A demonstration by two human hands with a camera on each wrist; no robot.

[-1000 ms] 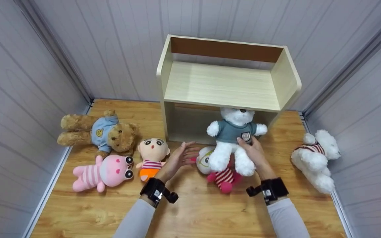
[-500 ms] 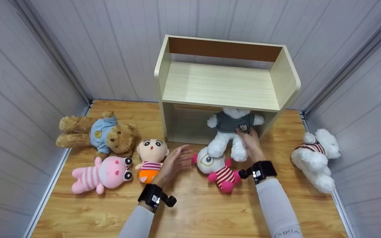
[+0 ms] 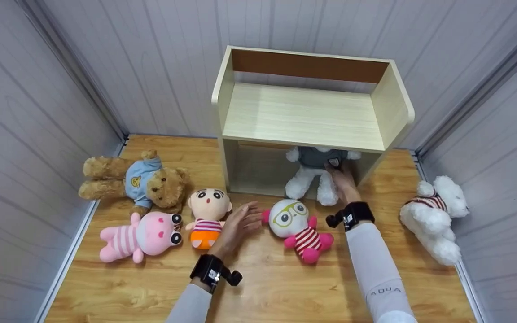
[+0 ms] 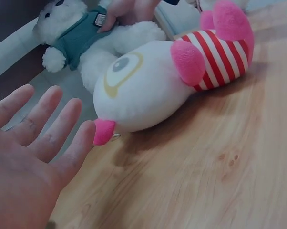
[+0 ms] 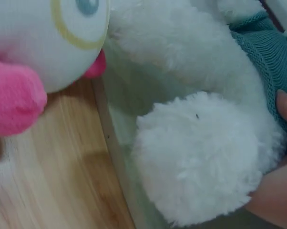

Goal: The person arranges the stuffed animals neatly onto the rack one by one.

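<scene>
A white teddy bear (image 3: 314, 177) in a teal sweater sits in the lower compartment of the wooden shelf (image 3: 303, 114), its head mostly hidden by the upper board. My right hand (image 3: 343, 179) grips the bear at its side, thumb on the sweater near the badge, as the right wrist view shows with the sweater (image 5: 265, 62). My left hand (image 3: 238, 226) is held out with straight fingers and holds nothing. Between the hands lies a pink-and-white panda doll (image 3: 289, 218) with yellow glasses; its pink ear is close to my left fingertips (image 4: 84, 131).
On the left lie a brown teddy bear (image 3: 142, 179), a pink striped plush (image 3: 144, 235) with big eyes, and a boy doll (image 3: 208, 217) in orange shorts. Another white bear (image 3: 433, 220) leans by the right wall (image 3: 505, 179). The shelf's upper level has raised sides.
My right hand has moved the white teddy bear back and down into the lower compartment, uncovering the panda doll. My left hand has stayed nearly in place.
</scene>
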